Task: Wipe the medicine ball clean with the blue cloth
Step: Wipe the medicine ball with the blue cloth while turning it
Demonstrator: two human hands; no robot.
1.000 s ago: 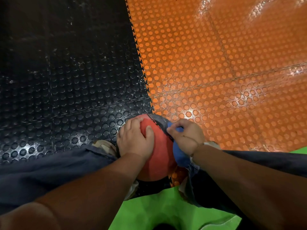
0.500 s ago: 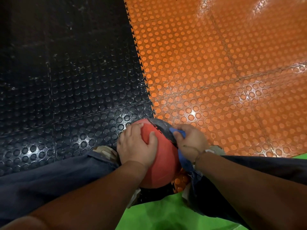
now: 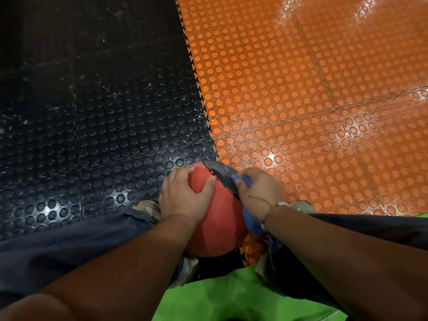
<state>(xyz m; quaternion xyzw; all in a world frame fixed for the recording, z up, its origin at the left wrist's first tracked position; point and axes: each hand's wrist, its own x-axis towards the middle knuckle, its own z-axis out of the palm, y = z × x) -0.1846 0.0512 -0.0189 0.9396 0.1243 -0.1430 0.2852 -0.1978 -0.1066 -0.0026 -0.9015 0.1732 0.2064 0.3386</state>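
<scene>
On floor (image 3: 301, 107), ball (image 3: 218, 224) sits between left hand (image 3: 183, 198) and right hand (image 3: 259, 195) gripping cloth (image 3: 253, 225).

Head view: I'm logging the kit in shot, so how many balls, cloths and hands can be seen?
Medicine ball: 1
Blue cloth: 1
Hands: 2 (left hand, right hand)
Total: 4
</scene>
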